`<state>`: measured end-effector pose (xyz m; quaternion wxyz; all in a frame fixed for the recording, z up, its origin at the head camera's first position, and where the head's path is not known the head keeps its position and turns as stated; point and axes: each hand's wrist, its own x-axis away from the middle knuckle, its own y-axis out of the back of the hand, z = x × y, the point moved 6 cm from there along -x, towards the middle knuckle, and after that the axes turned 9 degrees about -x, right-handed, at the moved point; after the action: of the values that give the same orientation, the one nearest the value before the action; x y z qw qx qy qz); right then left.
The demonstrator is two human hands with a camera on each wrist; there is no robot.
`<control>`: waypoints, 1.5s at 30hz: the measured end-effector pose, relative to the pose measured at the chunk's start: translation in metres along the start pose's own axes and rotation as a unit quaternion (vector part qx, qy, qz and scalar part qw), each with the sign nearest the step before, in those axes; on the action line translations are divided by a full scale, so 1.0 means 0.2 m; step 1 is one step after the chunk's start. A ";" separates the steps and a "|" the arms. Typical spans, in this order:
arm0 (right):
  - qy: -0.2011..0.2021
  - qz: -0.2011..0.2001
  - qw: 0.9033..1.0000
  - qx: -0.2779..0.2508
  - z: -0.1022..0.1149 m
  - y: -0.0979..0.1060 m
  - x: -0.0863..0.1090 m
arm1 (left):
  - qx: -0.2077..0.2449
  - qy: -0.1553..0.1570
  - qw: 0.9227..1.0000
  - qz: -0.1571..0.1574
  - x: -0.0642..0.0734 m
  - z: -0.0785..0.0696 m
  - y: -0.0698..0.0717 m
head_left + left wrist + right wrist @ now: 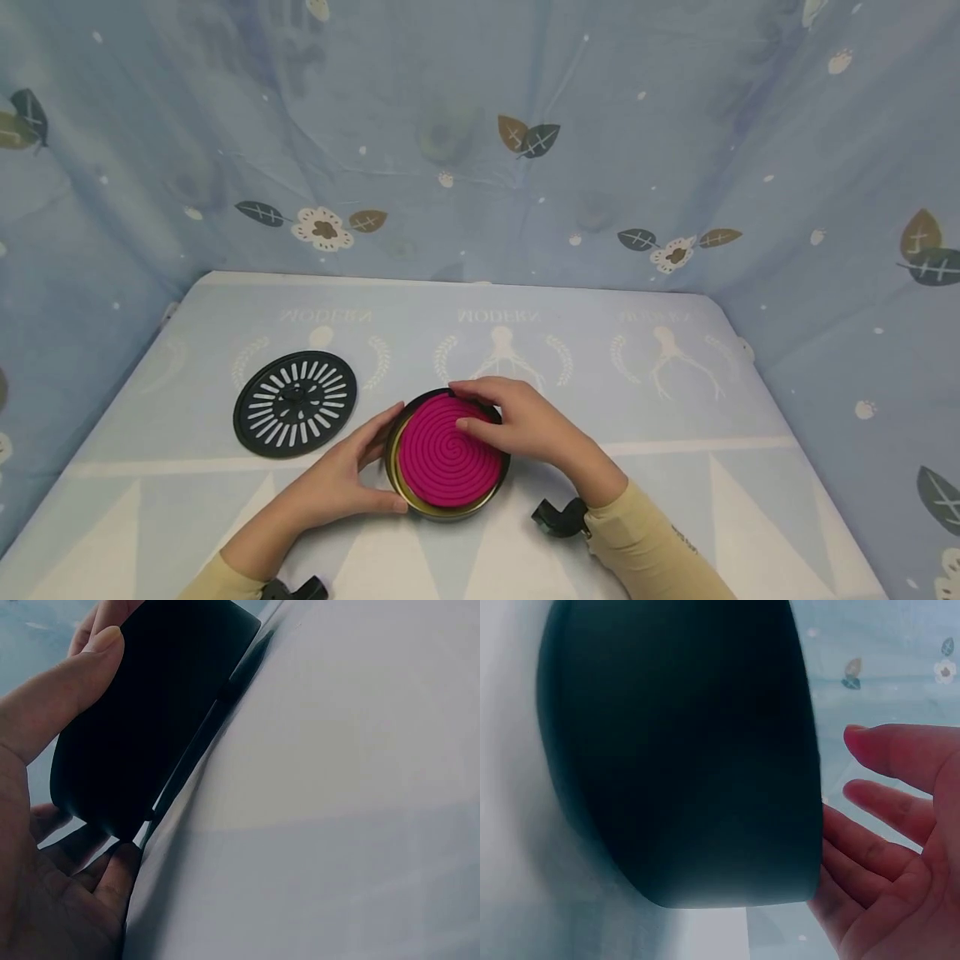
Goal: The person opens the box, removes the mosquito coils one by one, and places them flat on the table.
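A round black tin with a gold inner wall stands on the table, close in front of the person. In it lies a pink mosquito coil, a flat tight spiral. The left hand grips the tin's left side, thumb at the near side and fingers at the far side. In the left wrist view the thumb lies along the dark wall. The right hand reaches over the tin's far right rim with fingers extended. Its thumb overlaps the coil in the head view, but stands above the rim in the right wrist view.
A black slotted round lid with a small central knob lies on the table, left of and beyond the tin. The patterned tablecloth covers the table. Blue printed curtains hang behind and at both sides.
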<state>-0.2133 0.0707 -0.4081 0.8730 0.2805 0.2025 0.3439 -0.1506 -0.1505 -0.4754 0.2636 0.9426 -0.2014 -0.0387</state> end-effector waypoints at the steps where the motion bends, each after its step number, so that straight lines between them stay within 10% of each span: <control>1: 0.000 0.001 1.000 0.007 0.00 0.00 0.00 | -0.001 0.001 1.000 0.000 0.00 0.00 0.00; 13: -0.002 0.011 1.000 0.005 0.03 0.00 0.01 | -0.012 -0.003 1.000 -0.005 -0.01 -0.01 0.00; 30: -0.070 -0.048 0.972 -0.220 -0.01 0.05 0.02 | -0.009 0.000 1.000 -0.009 -0.01 -0.01 0.00; 39: -0.127 -0.009 0.954 -0.270 -0.06 0.03 0.02 | 0.004 0.001 1.000 -0.002 0.00 -0.01 0.00; 45: -0.134 0.021 0.961 -0.240 -0.07 0.05 0.03 | 0.002 0.005 1.000 -0.003 0.00 -0.01 0.00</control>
<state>-0.2211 0.0865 -0.4135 0.9266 0.1105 -0.0109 0.3594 -0.1511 -0.1502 -0.4743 0.2630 0.9438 -0.1971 -0.0344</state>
